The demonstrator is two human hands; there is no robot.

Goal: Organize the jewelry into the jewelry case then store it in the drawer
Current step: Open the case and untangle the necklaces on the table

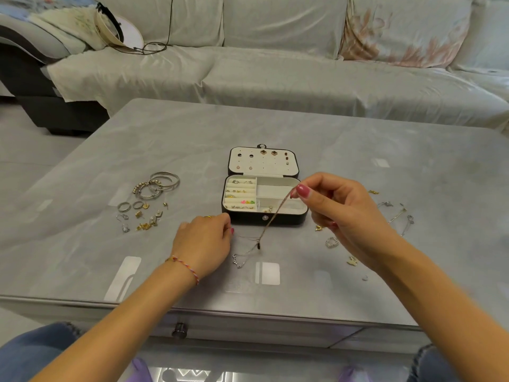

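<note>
The right hand (pixel 341 216) pinched one end of a thin chain necklace (pixel 275 216) above the open jewelry case (pixel 264 199) on the grey table (pixel 165 150). The chain slanted down past the case's front to the left hand (pixel 203 244), whose fingertips were closed on its lower strand beside the case's front left corner.

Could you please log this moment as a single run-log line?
right hand: pinching necklace chain, lifted | left hand: on table by chain's low end | jewelry case: open
</note>
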